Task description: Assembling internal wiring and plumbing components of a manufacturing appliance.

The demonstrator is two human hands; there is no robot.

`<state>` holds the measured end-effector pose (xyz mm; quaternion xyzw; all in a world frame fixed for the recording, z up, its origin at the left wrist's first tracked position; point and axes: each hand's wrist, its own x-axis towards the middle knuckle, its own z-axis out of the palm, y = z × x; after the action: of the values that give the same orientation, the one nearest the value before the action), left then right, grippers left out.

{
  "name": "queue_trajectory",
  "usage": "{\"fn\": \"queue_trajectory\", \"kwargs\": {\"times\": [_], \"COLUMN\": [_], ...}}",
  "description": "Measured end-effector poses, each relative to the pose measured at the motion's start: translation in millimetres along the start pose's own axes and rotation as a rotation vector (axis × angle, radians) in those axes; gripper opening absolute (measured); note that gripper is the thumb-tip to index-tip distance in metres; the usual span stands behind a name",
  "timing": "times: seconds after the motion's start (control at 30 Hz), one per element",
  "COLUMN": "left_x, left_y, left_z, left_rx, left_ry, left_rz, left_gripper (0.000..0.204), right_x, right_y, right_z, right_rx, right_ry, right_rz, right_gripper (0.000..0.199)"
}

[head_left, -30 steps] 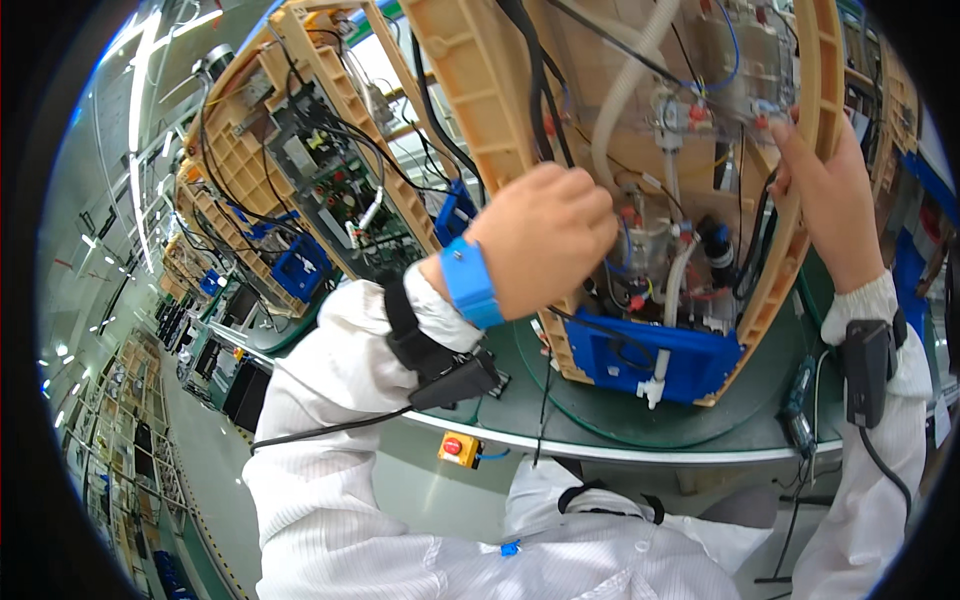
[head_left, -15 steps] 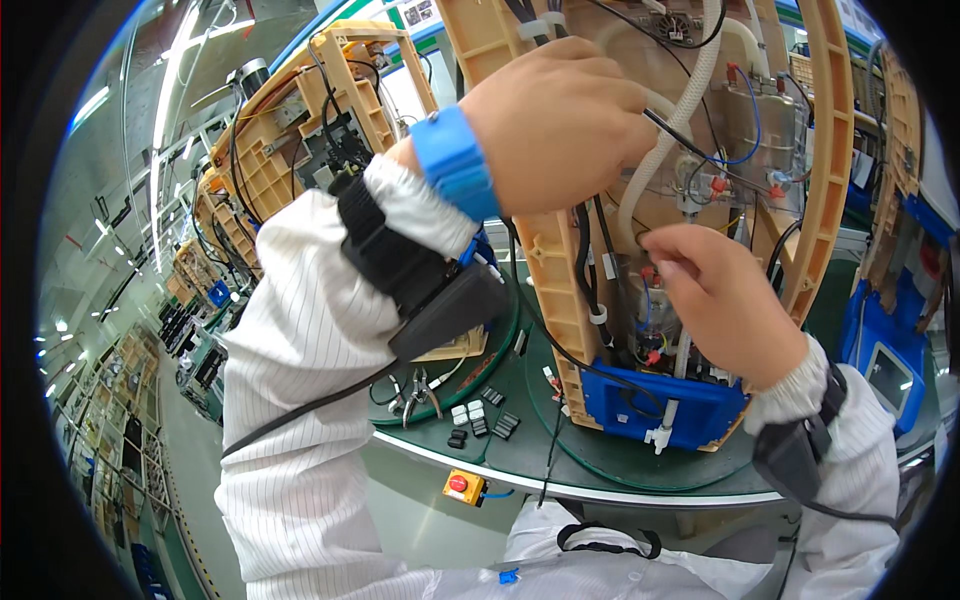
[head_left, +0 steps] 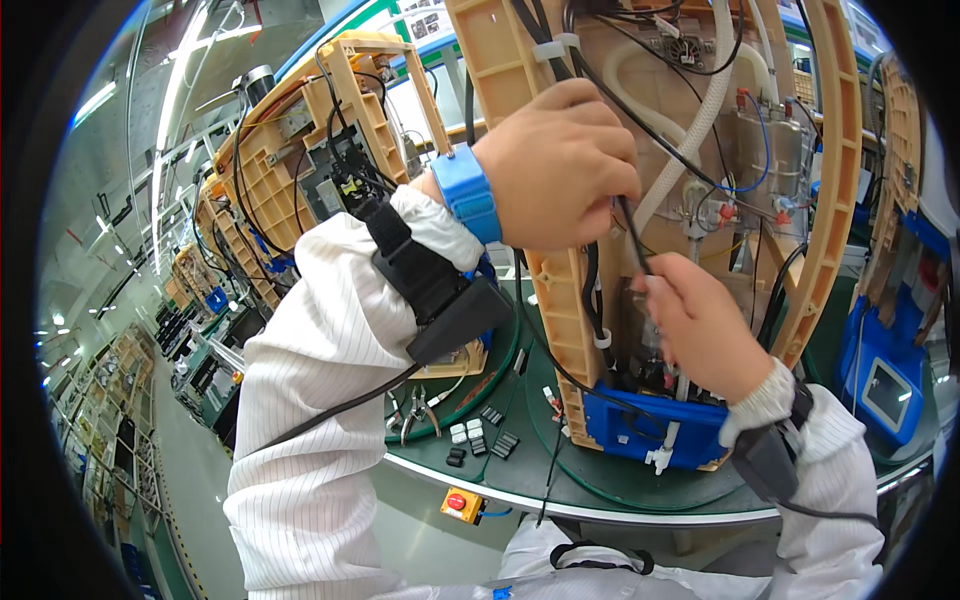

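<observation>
My left hand (head_left: 560, 165), with a blue band at the wrist, is closed on a black cable (head_left: 632, 228) in front of an upright tan machine frame (head_left: 560, 300). Lower and to the right, my right hand (head_left: 705, 310) pinches the same cable near its lower end. A short span of cable runs slantwise between the two hands. Behind them, a ribbed pale hose (head_left: 700, 130) crosses the frame's inside. To its right sit clear cylinders (head_left: 775, 150) with red fittings and a blue wire. More black cables pass through a white clip (head_left: 550, 50) at the top.
The frame stands on a blue base (head_left: 650, 430) with a white valve (head_left: 660, 458), on a green table (head_left: 540, 480). Pliers (head_left: 420, 412) and several small black and white connectors (head_left: 475, 435) lie left. A red emergency button (head_left: 458, 503) hangs below the edge. Similar frames stand either side.
My left hand has moved down, and a stretch of black cable now shows between my hands. My right hand has shifted slightly lower and now grips the cable.
</observation>
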<state>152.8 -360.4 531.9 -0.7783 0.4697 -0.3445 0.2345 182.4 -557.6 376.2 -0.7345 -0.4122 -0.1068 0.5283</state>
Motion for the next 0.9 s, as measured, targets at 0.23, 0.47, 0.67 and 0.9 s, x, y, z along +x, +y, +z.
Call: {"fn": "queue_trajectory", "kwargs": {"times": [0.23,0.47,0.67,0.9], "left_x": [7,6,-9,-5], "left_y": [3,-8,-1,10], "left_z": [2,21,19,37], "left_rx": [0.025,-0.078,-0.12,-0.058], "left_ry": [-0.091,0.056,0.155,0.081], "left_rz": [0.016,0.064,0.115,0.237], "left_gripper": [0.022,0.017,0.021,0.022], "right_x": [31,118,103,98], "right_y": [-60,-54,-71,-39], "right_z": [-45,-37,-52,-54], "right_rx": [-0.401,-0.175,0.156,0.089], "right_ry": [0.428,0.345,-0.044,-0.225], "right_rz": [-0.448,-0.201,0.079,0.06], "right_gripper": [0.018,0.026,0.029,0.025]}}
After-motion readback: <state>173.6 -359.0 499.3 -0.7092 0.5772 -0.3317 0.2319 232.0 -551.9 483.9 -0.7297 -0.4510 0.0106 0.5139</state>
